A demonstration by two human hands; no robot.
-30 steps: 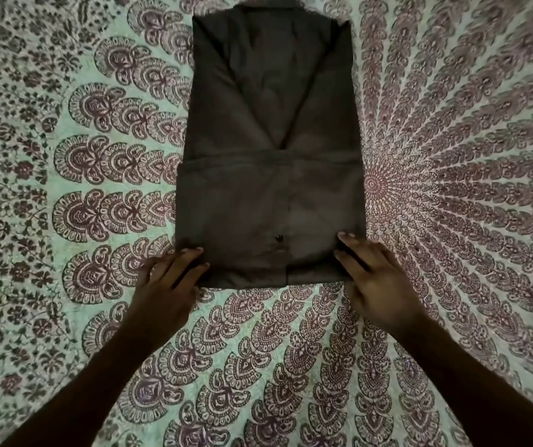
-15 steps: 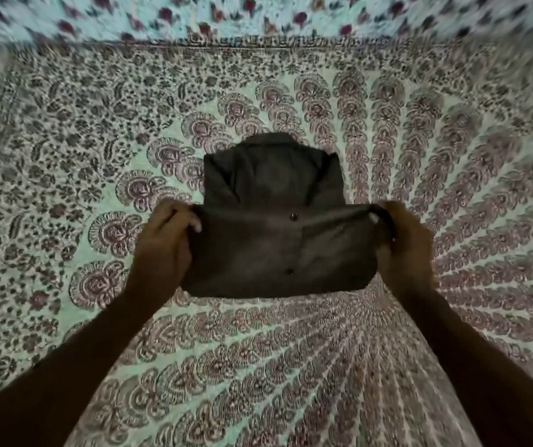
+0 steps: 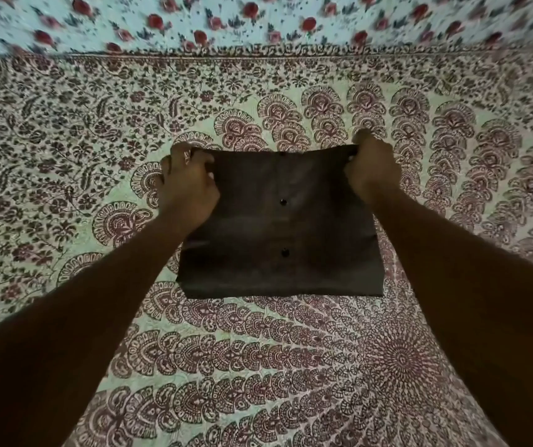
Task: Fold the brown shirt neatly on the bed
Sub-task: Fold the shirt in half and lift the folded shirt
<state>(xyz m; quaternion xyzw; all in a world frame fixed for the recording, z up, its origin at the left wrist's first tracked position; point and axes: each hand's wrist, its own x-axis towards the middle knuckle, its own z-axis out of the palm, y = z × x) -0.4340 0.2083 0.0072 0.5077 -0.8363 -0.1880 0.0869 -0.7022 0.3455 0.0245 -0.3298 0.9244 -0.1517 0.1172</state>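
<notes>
A: On the bed (image 3: 65,156), brown shirt (image 3: 278,227) lies as a folded rectangle. Left hand (image 3: 188,185) and right hand (image 3: 371,169) each have a closed grip on its far corners.
B: Risk?
A: Uneven release could skew the top layer (2 buttons (image 3: 283,202) look centred).
B: Versus 0.5 s ago?
A: Collar now covered; fold carried farther over.

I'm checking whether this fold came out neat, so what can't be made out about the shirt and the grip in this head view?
- Collar and sleeves: covered by the top layer of the brown shirt.
- Left corner: wrapped inside the left hand.
- Right corner: closed inside the right hand.
- Edge alignment of lower layers: hidden beneath the top layer.
- Floral cloth at the top: motion-blurred, cut off by the frame.
</notes>
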